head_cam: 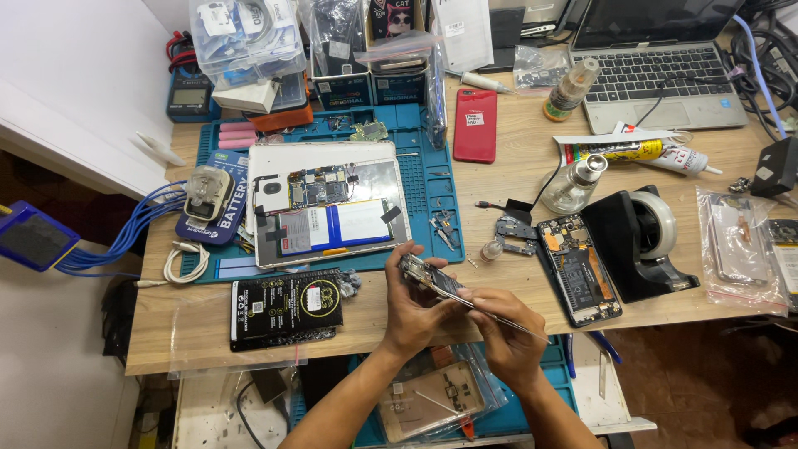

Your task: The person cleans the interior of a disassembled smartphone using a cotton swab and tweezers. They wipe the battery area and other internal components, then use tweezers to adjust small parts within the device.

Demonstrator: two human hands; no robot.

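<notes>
Your bench is a wooden table [499, 179] with a pale grain, and a blue work mat [420, 179] covers its middle left. On the mat lies an opened tablet [328, 204], its back off. Beside the mat you have a red phone [475, 125] lying flat, a laptop [657, 71] at the far right corner, a glass bottle [573, 185], a black tape dispenser [640, 241] and an opened black phone [579, 278] just left of it. Near the front edge lies a black battery pack [287, 306], with a coiled white cable [184, 262] at the left end
</notes>
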